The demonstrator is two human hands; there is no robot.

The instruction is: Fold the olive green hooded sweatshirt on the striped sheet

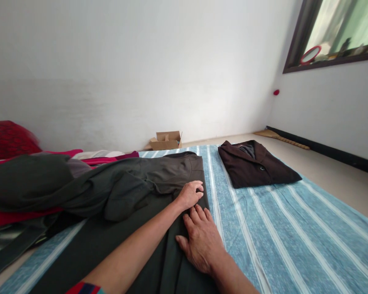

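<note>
A long dark grey garment (131, 208) lies spread over the bed, with its upper part and what looks like a sleeve reaching off to the left. My left hand (190, 194) is at its right edge, the fingers curled in toward the thumb on the cloth. Just below, my right hand (202, 237) rests flat on the same garment, fingers a little spread and thumb out to the side. To the right of both hands sits a folded dark brown jacket (254, 165) with a button showing on its front.
A blue and white striped sheet (282, 237) covers the bed. At the left are pink and red clothes (6, 218) and a red bundle (10, 139). An open cardboard box (167, 141) stands by the wall. A window (337, 36) with a red-rimmed mirror (310, 54) is at upper right.
</note>
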